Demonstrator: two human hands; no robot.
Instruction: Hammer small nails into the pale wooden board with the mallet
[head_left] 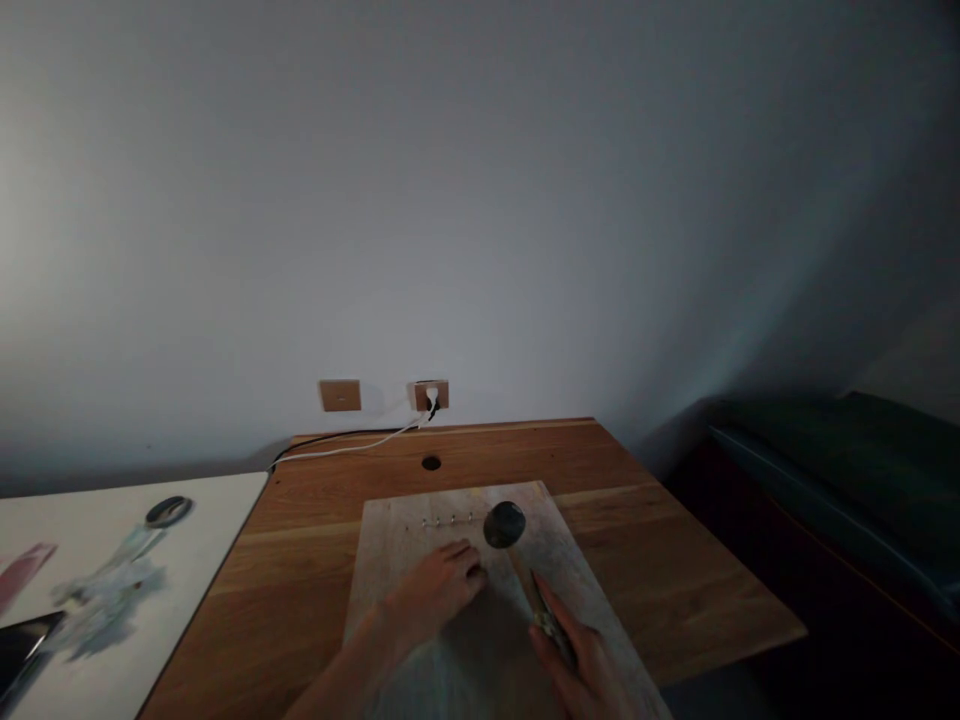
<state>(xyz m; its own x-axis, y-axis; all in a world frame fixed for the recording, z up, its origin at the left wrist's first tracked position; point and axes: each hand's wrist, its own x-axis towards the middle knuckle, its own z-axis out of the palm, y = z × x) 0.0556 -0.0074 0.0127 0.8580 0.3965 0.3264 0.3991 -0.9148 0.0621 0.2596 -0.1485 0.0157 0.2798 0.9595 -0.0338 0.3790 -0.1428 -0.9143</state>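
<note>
A pale wooden board (390, 560) lies on a brown wooden desk (315, 560). A short row of small nails (450, 520) stands near the board's far edge. My right hand (581, 660) is closed round the wooden handle of a hammer (505, 525), whose dark round head rests on the board just right of the nails. My left hand (442, 585) lies on the board below the nails, its fingers curled with the tips close to them. Whether those fingers pinch a nail is too small to tell.
A round cable hole (431, 462) sits in the desk near the wall. White and black cables (352, 445) run to a wall socket (431, 395). A white table (187, 600) with a plastic bag and a dark device adjoins on the left. A dark sofa (840, 480) stands at the right.
</note>
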